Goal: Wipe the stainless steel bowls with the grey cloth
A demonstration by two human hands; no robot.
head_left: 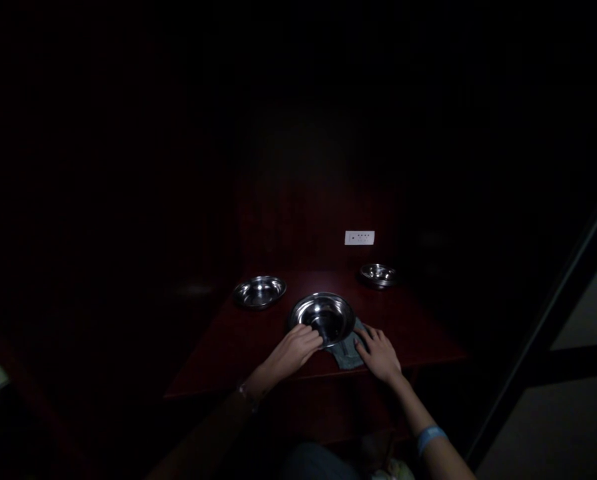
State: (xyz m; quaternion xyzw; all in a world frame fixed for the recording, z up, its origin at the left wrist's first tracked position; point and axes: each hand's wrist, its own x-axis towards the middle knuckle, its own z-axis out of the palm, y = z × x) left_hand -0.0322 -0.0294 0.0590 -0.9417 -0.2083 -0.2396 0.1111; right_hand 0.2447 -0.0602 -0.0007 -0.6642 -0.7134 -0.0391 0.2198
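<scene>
A shiny steel bowl (323, 310), wide and shallow, is tipped slightly at the middle of the dark red table. My left hand (298, 347) is closed over its near left rim, fingers curled inward. On the right, my right hand (378, 352) rests with fingers spread on a grey-green cloth (348, 353). The cloth lies partly beneath the bowl's right side. Dim light hides the finer detail of the fingertips.
Another steel bowl (260, 292) sits at the back left of the table (218, 347). Smaller steel dishes (378, 275), apparently stacked, stand at the back right. A white socket plate (359, 238) is on the wall behind. Dark panels rise on both sides.
</scene>
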